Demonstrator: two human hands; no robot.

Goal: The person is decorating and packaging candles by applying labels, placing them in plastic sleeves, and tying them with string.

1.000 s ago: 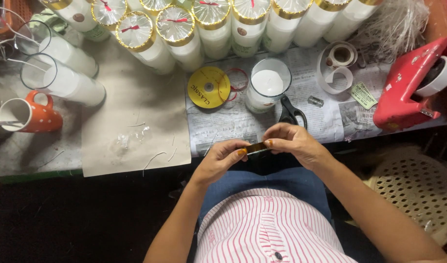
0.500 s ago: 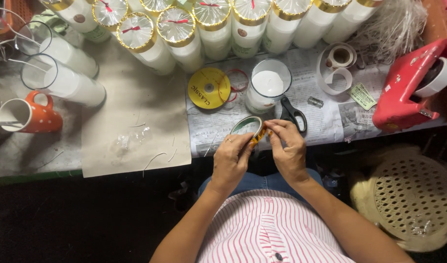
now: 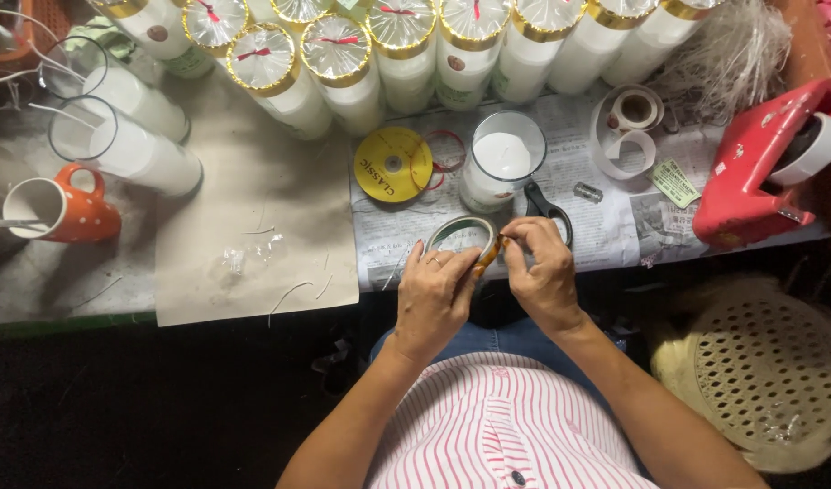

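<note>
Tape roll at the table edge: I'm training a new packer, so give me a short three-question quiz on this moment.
1. True or false: both hands are on the tape roll.
2. What stands just behind the roll? A) orange mug B) open glass candle C) red dispenser
3. Fill in: the black scissors lie just behind the ____ hand.

Key
1. True: the left hand holds the roll and the right hand pinches its strip.
2. B: the candle is right behind it; the mug sits far left and the dispenser far right.
3. Right: the scissors show above its knuckles.
</note>
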